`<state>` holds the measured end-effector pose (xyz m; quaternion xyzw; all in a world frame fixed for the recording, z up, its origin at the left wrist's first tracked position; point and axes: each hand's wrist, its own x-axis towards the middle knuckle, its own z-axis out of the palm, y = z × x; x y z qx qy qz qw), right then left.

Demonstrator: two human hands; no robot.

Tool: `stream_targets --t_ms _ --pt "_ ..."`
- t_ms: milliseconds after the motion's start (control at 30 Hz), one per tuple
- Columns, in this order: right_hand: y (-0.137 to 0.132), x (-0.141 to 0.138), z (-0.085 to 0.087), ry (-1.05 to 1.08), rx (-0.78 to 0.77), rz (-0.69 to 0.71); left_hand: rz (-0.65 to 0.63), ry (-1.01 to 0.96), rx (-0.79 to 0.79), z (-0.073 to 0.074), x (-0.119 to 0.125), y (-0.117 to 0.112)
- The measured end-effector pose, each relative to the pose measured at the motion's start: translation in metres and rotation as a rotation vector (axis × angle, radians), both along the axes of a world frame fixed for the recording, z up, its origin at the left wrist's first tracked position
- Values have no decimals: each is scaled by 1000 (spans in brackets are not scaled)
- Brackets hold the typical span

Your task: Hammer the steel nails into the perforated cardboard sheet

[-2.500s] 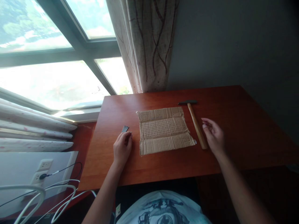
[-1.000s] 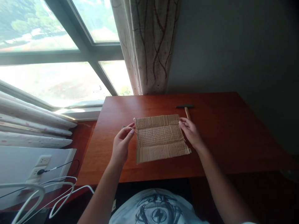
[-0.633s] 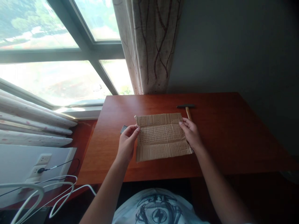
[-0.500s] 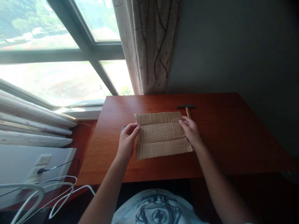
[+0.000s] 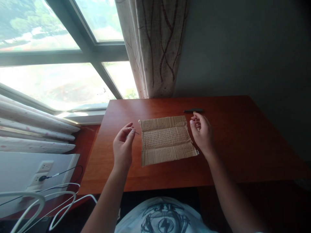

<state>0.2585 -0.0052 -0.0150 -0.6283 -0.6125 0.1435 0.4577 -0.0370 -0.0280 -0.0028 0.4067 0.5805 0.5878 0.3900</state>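
A piece of corrugated cardboard [image 5: 165,137] lies on the table, creased into three bands and punched with rows of small holes in its upper and middle parts. Just left of it is my left hand [image 5: 123,142], thumb and fingers pinched on a thin nail [image 5: 136,132] that points toward the cardboard. My right hand [image 5: 202,132] hovers by the cardboard's right edge, apart from it, fingers loosely curled with nothing seen in them. Beyond that hand a hammer [image 5: 193,110] lies at the back, its dark head showing and its handle mostly hidden behind my fingers.
The reddish wooden table [image 5: 243,139] extends to the right, with a wall behind it. A curtain [image 5: 160,48] and a window [image 5: 48,84] stand beyond its left side. White cables [image 5: 70,194] and a wall socket [image 5: 37,178] are at lower left.
Both hands have let go of the cardboard and moved apart from it, the left one leftward with the nail, the right one slightly right and up. The cardboard stays on the table.
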Motion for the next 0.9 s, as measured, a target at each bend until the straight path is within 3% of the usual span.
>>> stream_targets --t_ms 67,133,233,300,500,667,900 --pt "1 -11 17 -157 82 126 -24 211 113 15 5 -2" --pt "5 -27 25 -293 96 285 -188 438 211 26 16 -3" --pt "14 -49 20 -443 51 422 -461 734 270 29 38 -4" --pt "18 -58 9 -496 19 444 -548 815 279 21 49 -3" --pt "20 -59 -11 -411 29 448 -557 789 288 -1 49 -2" --pt "13 -60 -11 -401 13 441 -559 738 254 2 46 -8" --pt "-16 -65 -5 -476 -22 415 -609 750 218 9 40 -28"
